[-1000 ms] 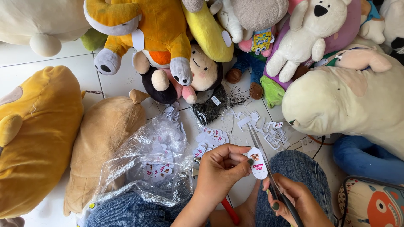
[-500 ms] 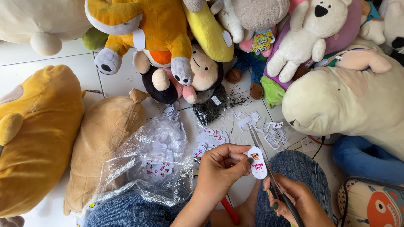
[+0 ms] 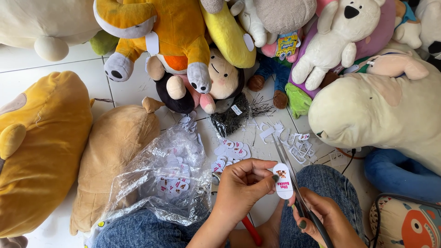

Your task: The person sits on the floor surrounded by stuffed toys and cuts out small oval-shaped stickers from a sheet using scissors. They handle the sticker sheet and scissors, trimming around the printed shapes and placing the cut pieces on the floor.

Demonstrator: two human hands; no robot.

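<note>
Left hand (image 3: 241, 188) sits near-centre, fingers curled, thumb & fingertips pinching a small white oval tag (image 3: 283, 181) w/ a coloured print (text not copied). Tag is held upright just right of the hand, above the person's denim-clad knee (image 3: 328, 188).

Right hand (image 3: 324, 220) is at the near right, closed round the dark handles of a pair of scissors (image 3: 294, 183). Blades run up & left, far past the tag, thin tips over the floor; they look nearly closed, tag touching or just beside them (can't tell which).

Left of the hands, a crumpled clear plastic bag (image 3: 161, 183) w/ more tags inside rests on the other knee. Beyond the hands, loose tags (image 3: 229, 154) and white paper offcuts (image 3: 298, 144) lie scattered on the white tiled floor (image 3: 64, 73), next to a dark bundle of thin plastic fasteners (image 3: 236, 117).

Plush toys ring the spot: big yellow one (image 3: 41, 147) far left, tan one (image 3: 117, 147) beside it, orange-yellow one (image 3: 161, 32) at the far side, large cream one (image 3: 381, 115) on the right.
</note>
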